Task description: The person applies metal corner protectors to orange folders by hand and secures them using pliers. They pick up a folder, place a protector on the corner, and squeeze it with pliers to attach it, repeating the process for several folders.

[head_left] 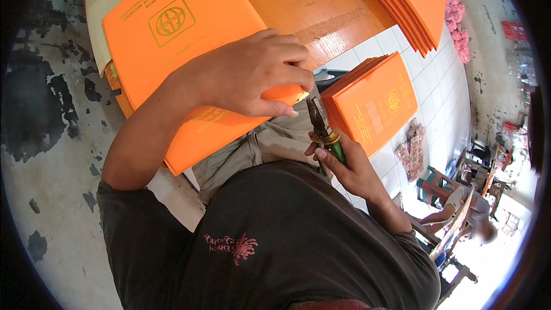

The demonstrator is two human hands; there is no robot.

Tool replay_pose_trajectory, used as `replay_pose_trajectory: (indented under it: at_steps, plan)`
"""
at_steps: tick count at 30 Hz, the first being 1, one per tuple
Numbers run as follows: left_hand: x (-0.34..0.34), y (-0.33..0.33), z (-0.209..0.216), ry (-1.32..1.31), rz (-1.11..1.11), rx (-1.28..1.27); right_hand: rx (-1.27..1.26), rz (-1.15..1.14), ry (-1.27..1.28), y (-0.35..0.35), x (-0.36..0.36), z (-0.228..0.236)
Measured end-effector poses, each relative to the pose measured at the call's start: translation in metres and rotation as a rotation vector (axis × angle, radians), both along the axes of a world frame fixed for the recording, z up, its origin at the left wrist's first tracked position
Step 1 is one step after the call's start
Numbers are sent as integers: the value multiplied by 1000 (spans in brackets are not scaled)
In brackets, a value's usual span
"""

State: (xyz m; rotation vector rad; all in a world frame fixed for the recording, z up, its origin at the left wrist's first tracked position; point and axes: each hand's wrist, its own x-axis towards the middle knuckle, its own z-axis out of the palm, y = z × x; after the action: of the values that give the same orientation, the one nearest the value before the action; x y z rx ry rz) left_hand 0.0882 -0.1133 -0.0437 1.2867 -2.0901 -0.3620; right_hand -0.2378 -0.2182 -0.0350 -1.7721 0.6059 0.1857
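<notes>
My left hand (pixel 247 74) grips the lower corner of a large orange folder cover (pixel 172 40) that rests across my lap. The cover carries a printed round emblem near its top. My right hand (pixel 350 166) holds a pair of pliers (pixel 322 129) by green handles, with the dark metal jaws pointing up toward the folder's corner, just beside my left fingertips. The jaws are close to the corner, and I cannot tell if they touch it.
A stack of matching orange folders (pixel 376 100) lies on the white tiled floor (pixel 436 80) to my right. Another stack (pixel 410 3) sits on an orange wooden table (pixel 304 6). Pink flowers (pixel 456 17) lie further right. Another person (pixel 468 209) sits low at the right.
</notes>
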Motion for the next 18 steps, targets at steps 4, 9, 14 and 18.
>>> replay_pose_trajectory:
  at_steps: [4,9,14,18]
  plan:
    - [0,0,1,20,0,18,-47,-9,18,3,3,4]
    - [0,0,2,28,-2,27,-72,-8,55,6,4,8]
    - [1,-1,0,39,-15,28,-102,-16,88,8,8,11]
    - [0,-1,-2,43,-7,21,-104,-19,121,8,12,16]
